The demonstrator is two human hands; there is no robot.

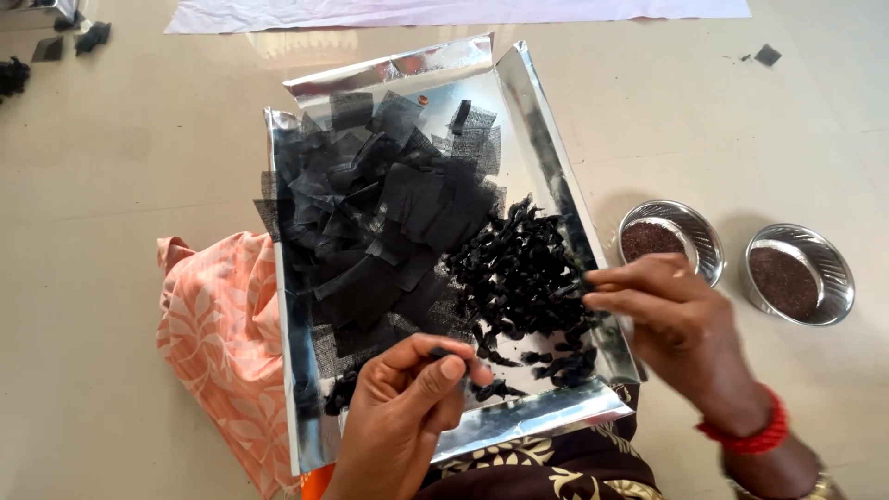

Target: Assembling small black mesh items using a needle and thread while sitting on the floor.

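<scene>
Black twisted bundle (437, 352) pinched in left hand (407, 407) fingertips, right hand (671, 319) fingers together, touching bundle pile (523, 278) on silver tray (546, 139)

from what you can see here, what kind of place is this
Probably a home floor used for handwork. A silver tray of black mesh squares and twisted black bundles sits on pale floor tiles, with two steel bowls of dark seeds beside it.

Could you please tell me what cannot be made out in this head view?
- What the left hand pinches: its own fingers hide it.
- Right hand's fingertips: motion-blurred over the pile of small black twisted bundles.
- Dark grains in two round steel bowls: too small to identify.
</scene>
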